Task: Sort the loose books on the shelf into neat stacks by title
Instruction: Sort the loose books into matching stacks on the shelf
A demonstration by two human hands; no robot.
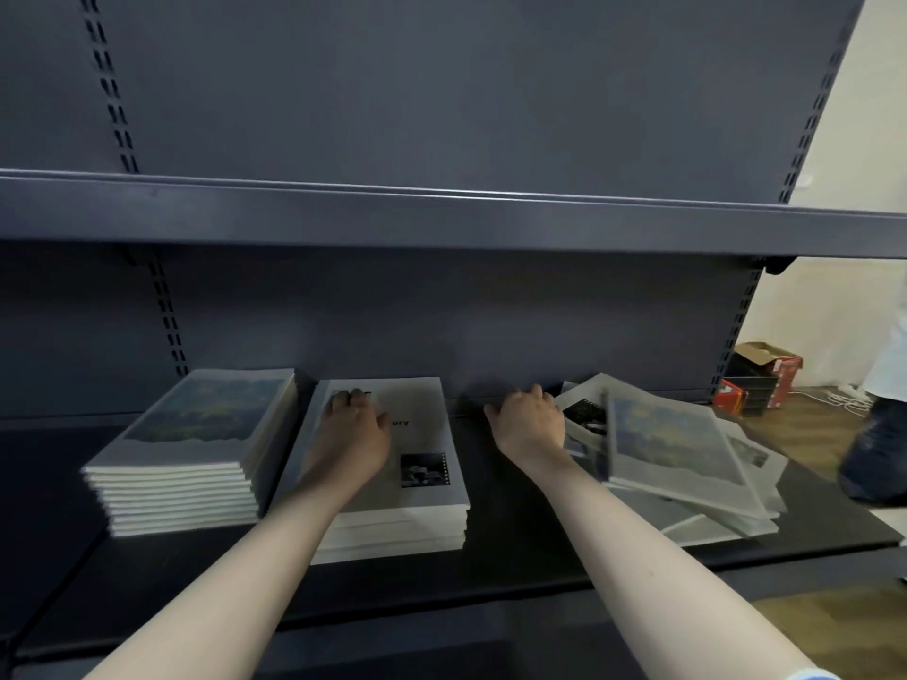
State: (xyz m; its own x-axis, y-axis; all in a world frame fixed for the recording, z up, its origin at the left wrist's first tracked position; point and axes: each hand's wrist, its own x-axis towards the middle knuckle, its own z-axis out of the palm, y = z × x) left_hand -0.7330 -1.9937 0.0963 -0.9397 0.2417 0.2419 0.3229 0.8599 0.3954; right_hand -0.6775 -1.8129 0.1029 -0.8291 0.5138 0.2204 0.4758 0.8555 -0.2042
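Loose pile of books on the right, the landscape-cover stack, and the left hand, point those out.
loose pile (687,449), head view, top cover.
landscape-cover stack (196,419), head view, top cover.
left hand (356,427), head view, back of hand.

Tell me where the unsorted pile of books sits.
The unsorted pile lies at the shelf's right end, just right of the right hand.

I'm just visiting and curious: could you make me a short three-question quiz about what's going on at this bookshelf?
1. True or false: the left hand lies flat on the middle stack.
2. Which books are still untidy? A) the left stack B) the middle stack C) the loose pile on the right
3. Fill in: the right hand reaches toward the ____ pile.

Key: 1 true; 2 C; 3 loose. The right hand is at the pile's edge; whether it grips a book cannot be told.
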